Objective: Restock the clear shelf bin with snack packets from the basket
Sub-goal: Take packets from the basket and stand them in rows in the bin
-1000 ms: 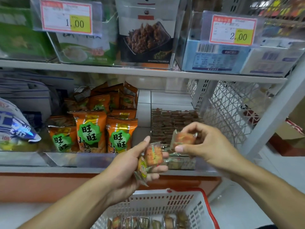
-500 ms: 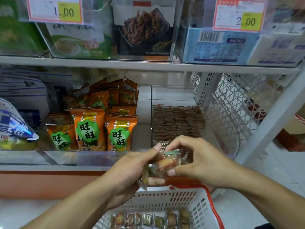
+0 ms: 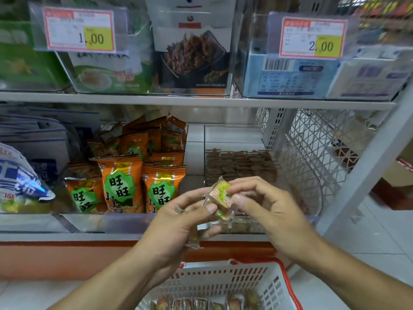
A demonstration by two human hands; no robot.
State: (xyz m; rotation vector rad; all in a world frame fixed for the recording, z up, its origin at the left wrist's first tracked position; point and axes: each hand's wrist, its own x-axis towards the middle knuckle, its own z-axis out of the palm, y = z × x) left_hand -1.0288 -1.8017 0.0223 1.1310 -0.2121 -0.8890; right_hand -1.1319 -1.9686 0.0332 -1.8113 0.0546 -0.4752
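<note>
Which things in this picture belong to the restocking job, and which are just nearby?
Job:
- snack packet, held by left hand and right hand
- clear shelf bin
- basket

Nearby:
- orange snack bags
- price tags
- blue boxes

Shop aisle, white metal shelving. Upper shelf (image 3: 201, 101) carries clear display boxes with two price tags: 1.00 (image 3: 79, 30) on the left, 2.00 (image 3: 312, 36) on the right. Lower shelf: orange snack bags (image 3: 121, 182) at centre-left, blue-white bag (image 3: 20, 180) at far left. White lattice side panel (image 3: 324, 148) and slanted white upright (image 3: 368, 166) at the right. Orange base strip (image 3: 67, 256) under the lower shelf. Pale tiled floor (image 3: 368, 238). Even indoor light.
</note>
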